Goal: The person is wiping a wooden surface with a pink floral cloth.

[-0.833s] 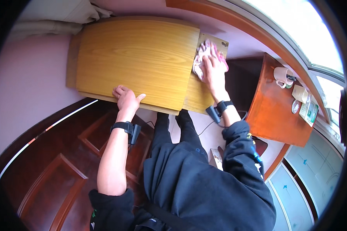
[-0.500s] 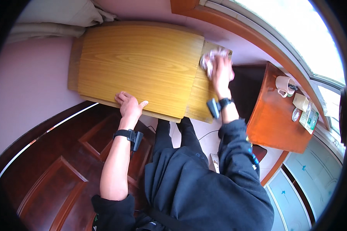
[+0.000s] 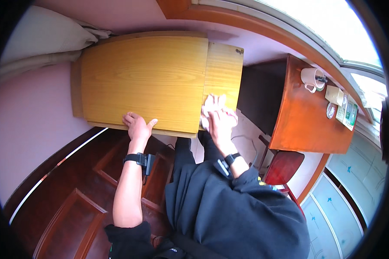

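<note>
A yellow-brown wooden table [image 3: 145, 73] stands in front of me, its large raised panel beside a lower strip [image 3: 224, 64] on the right. Under my right hand [image 3: 220, 127] a crumpled pink-and-white cloth [image 3: 214, 103] is pressed against the near end of that strip. The fingers lie over the cloth, hiding part of it. My left hand [image 3: 138, 127] rests on the panel's near edge, fingers spread and thumb out to the right, holding nothing. Both wrists wear a black strap with a small dark box.
To the right stands a reddish-brown desk [image 3: 307, 125] bearing a white mug [image 3: 311, 79], a small pale box [image 3: 334, 95] and a telephone [image 3: 346, 114]. A red chair [image 3: 283, 168] is below it. At lower left is a dark wooden door [image 3: 69, 220]; light fabric [image 3: 52, 34] hangs at upper left.
My right hand has drawn the cloth from the far end of the side strip toward me, to its near end. My left hand stays at the panel's edge. The view has shifted slightly.
</note>
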Available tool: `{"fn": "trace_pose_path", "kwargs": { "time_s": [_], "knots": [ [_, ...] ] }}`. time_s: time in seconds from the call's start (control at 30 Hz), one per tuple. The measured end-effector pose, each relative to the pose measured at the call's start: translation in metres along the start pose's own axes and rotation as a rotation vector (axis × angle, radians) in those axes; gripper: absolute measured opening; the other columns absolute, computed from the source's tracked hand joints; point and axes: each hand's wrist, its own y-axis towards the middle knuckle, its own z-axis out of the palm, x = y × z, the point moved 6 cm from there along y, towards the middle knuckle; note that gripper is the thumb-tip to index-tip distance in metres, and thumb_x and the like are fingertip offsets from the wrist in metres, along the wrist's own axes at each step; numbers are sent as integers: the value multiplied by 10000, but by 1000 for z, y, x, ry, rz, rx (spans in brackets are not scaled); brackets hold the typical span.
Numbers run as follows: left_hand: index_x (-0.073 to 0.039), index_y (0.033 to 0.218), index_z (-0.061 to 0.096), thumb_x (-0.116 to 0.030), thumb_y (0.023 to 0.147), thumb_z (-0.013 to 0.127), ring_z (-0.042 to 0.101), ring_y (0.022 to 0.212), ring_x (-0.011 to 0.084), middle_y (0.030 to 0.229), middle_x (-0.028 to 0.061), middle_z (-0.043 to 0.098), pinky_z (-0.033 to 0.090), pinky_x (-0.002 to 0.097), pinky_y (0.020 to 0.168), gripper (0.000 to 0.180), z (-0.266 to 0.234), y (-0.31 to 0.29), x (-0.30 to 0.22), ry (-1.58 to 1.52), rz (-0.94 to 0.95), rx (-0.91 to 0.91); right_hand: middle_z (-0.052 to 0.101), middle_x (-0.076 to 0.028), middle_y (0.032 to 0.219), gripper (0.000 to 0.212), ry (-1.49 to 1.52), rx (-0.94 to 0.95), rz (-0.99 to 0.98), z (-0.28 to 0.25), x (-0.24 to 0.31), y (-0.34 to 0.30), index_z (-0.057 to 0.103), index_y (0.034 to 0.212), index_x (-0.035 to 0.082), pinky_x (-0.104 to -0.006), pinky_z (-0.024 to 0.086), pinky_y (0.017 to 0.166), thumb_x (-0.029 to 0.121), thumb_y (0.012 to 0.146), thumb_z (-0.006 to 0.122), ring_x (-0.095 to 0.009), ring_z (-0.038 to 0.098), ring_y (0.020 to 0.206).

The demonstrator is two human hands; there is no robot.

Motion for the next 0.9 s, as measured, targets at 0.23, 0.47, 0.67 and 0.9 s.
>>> {"fn": "trace_pose_path", "kwargs": {
  "time_s": [0.23,0.47,0.67,0.9],
  "knots": [
    [254,1453,223,-507,835,827,343,1391,524,1457,402,324,373,521,1157,1151,8,-6,3,94,52,-70,630,-199,1112,215,9,-24,122,44,-70,113,637,1143,70,-527,470,908,119,934,615,-415,594,1019],
    [253,1456,224,-554,842,802,374,1373,519,1446,397,346,399,514,1139,1167,8,6,-2,136,53,-42,643,-221,1082,220,14,-79,168,46,-72,173,640,1156,47,-508,506,852,149,966,600,-405,617,1006],
    [254,1462,217,-571,844,794,367,1384,514,1446,400,349,389,514,1150,1182,10,9,6,139,45,-32,659,-159,1138,242,-41,163,97,15,5,-34,664,1161,100,-492,488,843,152,925,649,-372,615,998],
    [271,1463,184,-579,835,796,334,1408,532,1483,415,306,363,527,1168,1221,13,4,8,132,35,-34,700,-132,1079,197,159,285,289,-2,-37,-18,661,1108,116,-441,553,790,120,911,642,-310,694,945]
  ]
}}
